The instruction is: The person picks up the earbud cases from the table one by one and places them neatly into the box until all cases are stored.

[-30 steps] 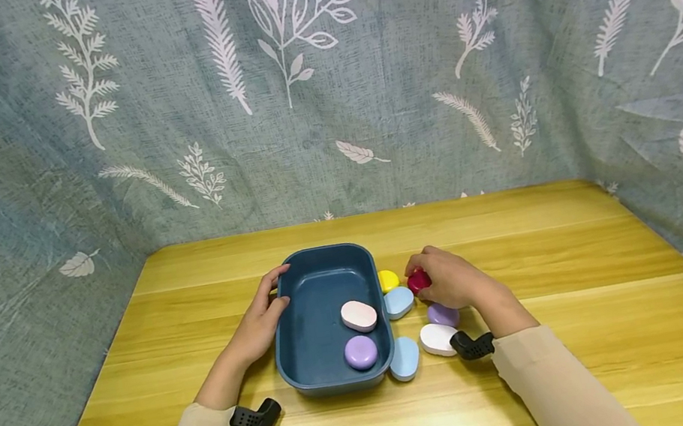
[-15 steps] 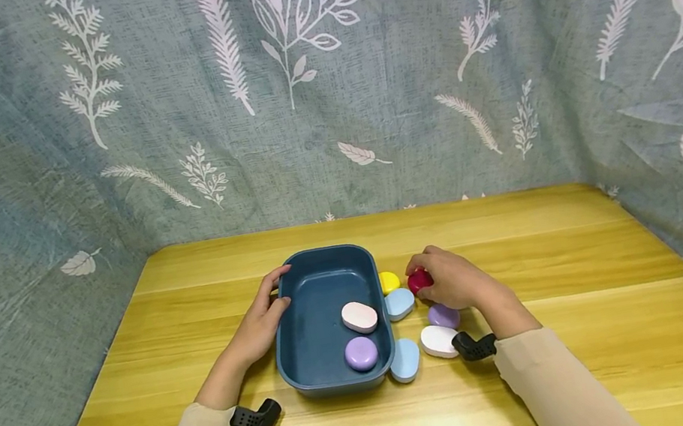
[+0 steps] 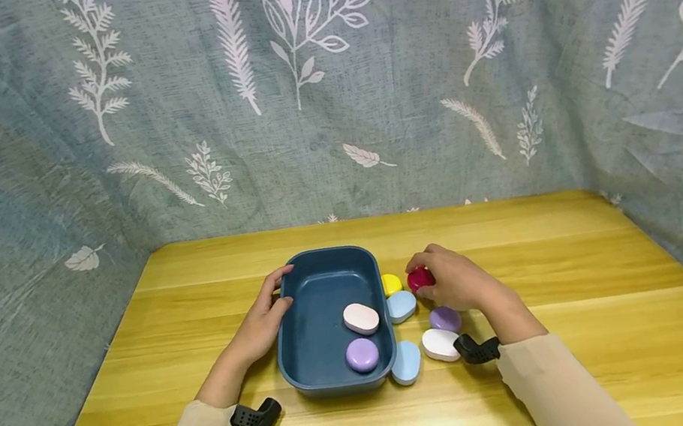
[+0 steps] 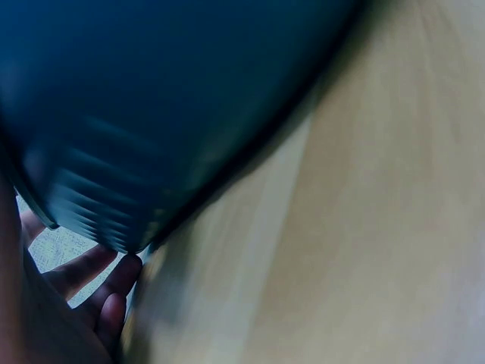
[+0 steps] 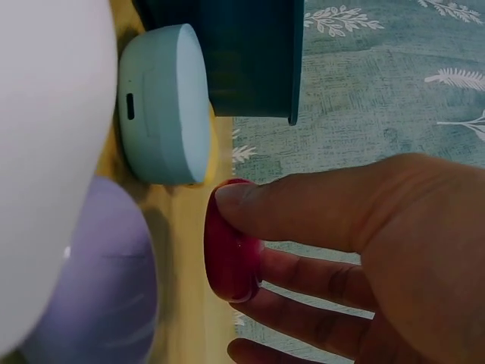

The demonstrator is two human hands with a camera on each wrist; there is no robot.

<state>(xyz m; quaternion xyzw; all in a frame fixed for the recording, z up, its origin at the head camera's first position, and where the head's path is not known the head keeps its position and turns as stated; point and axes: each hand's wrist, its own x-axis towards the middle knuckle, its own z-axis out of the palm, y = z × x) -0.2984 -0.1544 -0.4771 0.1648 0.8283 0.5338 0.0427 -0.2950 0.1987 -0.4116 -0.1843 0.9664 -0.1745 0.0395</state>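
Note:
A dark blue plastic bin (image 3: 322, 357) stands on the wooden table. My left hand (image 3: 262, 326) grips its left wall, thumb over the rim; in the left wrist view the fingertips (image 4: 125, 269) touch the outside. Inside the bin lie a pale pink oval case (image 3: 361, 318) and a purple round case (image 3: 363, 355). Right of the bin, my right hand (image 3: 459, 280) pinches a small glossy red earbud case (image 5: 227, 250) between thumb and fingers. Close by it are a light blue oval case (image 5: 163, 106), with a port slot in its side, and a yellow case (image 3: 392, 283).
A second light blue case (image 3: 405, 363) leans close to the bin's right wall. Another purple case (image 3: 445, 319) and a white oval case (image 3: 440, 345) lie beneath my right wrist. A patterned curtain (image 3: 307, 173) hangs behind the table (image 3: 602, 289).
The head view has shifted slightly. The right hand keeps its hold on the red earbud case, almost in place; the left hand stays on the bin.

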